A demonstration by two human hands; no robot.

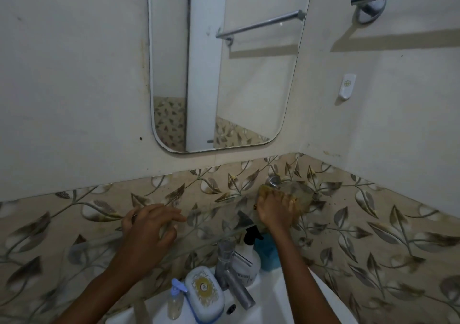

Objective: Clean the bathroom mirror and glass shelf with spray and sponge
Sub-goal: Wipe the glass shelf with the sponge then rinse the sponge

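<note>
1. Right hand (275,211) presses flat on the sponge (290,199), fingers spread over its top, at about 2 o'clock from the tap (232,274). The sponge sits on the far right end of the glass shelf (149,235), close to the chrome bracket (272,181).
2. Left hand (149,226) is open, fingers loosely spread, resting on or just over the shelf at about 10 o'clock from the tap; I cannot tell if it touches. It holds nothing.
3. For this step I judge it best to keep the palm weight even, so the sponge wipes rather than skids, and to work around the bracket where grime gathers.
4. I would steady the glass with the left hand while rubbing, since a thin shelf on small mounts may flex.
5. Long strokes from 3 o'clock toward 9 o'clock should cover the pane; the front edge needs a pass too.
6. The spray bottle (245,259) stands below on the sink (286,296), near my right wrist, beside a blue bottle (267,254); I should mind my forearm so it does not tip them.
7. The mirror (224,75) hangs above at 12 o'clock, with marks near its lower rim.
</note>
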